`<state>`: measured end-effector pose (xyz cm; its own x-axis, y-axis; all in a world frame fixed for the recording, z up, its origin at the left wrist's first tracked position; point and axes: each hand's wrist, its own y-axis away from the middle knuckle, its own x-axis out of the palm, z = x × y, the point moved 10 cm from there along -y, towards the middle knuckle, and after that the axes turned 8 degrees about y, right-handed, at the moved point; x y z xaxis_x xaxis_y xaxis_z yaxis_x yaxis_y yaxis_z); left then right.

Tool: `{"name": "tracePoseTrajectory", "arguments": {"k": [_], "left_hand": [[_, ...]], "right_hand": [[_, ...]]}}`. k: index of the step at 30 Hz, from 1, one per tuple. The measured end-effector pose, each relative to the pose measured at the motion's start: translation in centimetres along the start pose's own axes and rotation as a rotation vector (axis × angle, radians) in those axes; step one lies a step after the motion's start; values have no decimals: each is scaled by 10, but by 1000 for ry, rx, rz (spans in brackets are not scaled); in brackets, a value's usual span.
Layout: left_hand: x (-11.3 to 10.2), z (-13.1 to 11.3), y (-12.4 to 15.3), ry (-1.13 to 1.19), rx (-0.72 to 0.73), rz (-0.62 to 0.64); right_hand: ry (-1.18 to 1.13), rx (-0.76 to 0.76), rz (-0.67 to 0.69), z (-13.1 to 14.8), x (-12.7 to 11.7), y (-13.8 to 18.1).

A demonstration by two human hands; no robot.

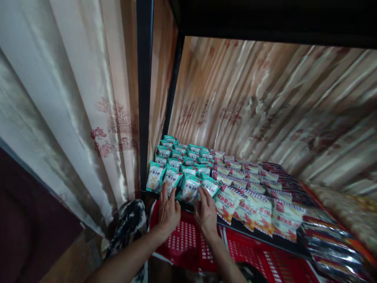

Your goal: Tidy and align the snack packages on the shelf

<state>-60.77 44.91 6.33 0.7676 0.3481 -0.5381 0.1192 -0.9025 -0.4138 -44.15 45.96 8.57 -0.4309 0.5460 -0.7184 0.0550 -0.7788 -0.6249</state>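
Observation:
Teal-and-white snack packets [190,188] stand in several rows at the left end of the shelf. My left hand [170,210] rests its outstretched fingers on the lower part of a front-row packet [173,176], with the fingers apart. Beside it, my right hand [206,212] lays its fingers against the lower edge of the rightmost teal packet [209,184], thumb apart. Neither hand is wrapped round a packet. The front packets lean back, faces toward me; those behind are partly hidden.
White-and-orange snack packets [256,208] fill rows to the right, then dark shiny packets [332,239]. Red plastic baskets [185,239] sit below the shelf's front edge. A black post [145,98] rises at the left, with patterned curtains [229,98] behind and beside it.

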Motion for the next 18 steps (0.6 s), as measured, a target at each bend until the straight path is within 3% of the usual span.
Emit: {"name": "tracePoseTrajectory", "arguments": {"k": [4, 10, 14, 18], "left_hand": [[-22, 23, -5, -33, -70, -91], [-17, 46, -25, -43, -119, -78], [-22, 42, -19, -27, -92, -59], [-31, 20, 9, 22, -30, -45]], "right_hand": [[31, -131, 41, 23, 10, 19], [68, -176, 85, 29, 31, 25], [10, -141, 91, 23, 28, 26], [-87, -53, 82, 22, 14, 31]]}}
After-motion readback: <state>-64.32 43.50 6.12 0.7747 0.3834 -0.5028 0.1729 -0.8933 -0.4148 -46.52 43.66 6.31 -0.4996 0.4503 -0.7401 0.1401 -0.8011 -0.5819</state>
